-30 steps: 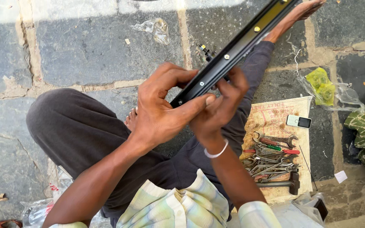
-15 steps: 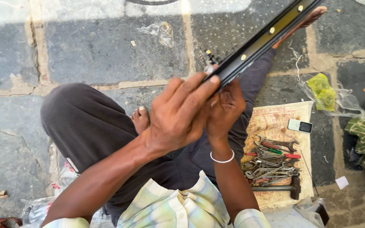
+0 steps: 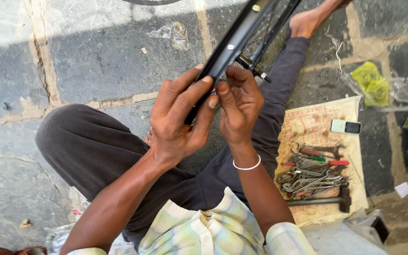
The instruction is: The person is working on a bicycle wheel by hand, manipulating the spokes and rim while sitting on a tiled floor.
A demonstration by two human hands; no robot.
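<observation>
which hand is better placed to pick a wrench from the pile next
Right, probably. The right hand only fingers the black rim and is on the side of the tool pile; the left hand is wrapped around the rim, supporting it.

We held both forearms raised before us, elbows bent. Our left hand (image 3: 178, 118) curled its fingers (image 3: 199, 87) closed in a grip, while our right hand (image 3: 239, 101) pressed close beside it, fingertips pinched together, the wrist banded.

I see the black wheel rim (image 3: 234, 42) has swung steeper, its far end now rising past the bare foot (image 3: 308, 21). My left hand (image 3: 178, 118) has slid lower along the rim, my right hand (image 3: 239, 101) now just beside it.
</observation>
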